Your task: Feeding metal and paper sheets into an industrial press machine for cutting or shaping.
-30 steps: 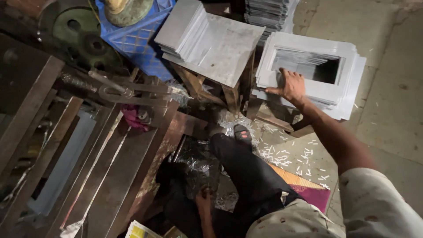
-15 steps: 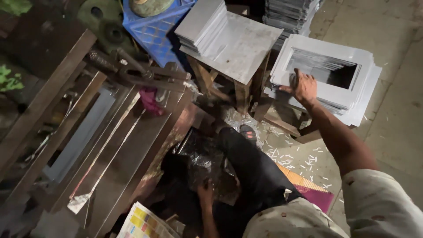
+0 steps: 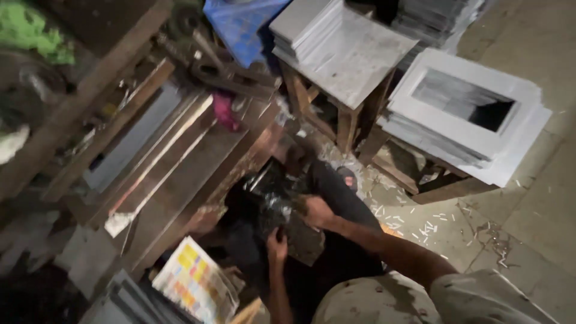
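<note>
I sit on the floor with a dark shiny sheet lying over my lap, in front of my black trouser leg. My left hand grips the sheet's near edge from below. Just to the right, my right hand is closed on the same sheet. The picture is blurred, so the fingers are not sharp. A stack of white rectangular frames with a cut-out window rests on wooden supports to the right, away from both hands.
A wooden stool bearing grey sheets stands ahead. A long wooden and metal bench runs along the left. There is a blue crate behind, a colourful printed paper at my left knee, and white scraps on the concrete floor.
My right hand has left the stack of white frames and come down to the dark sheet on my lap. The camera has shifted, so the scene sits further right and closer.
</note>
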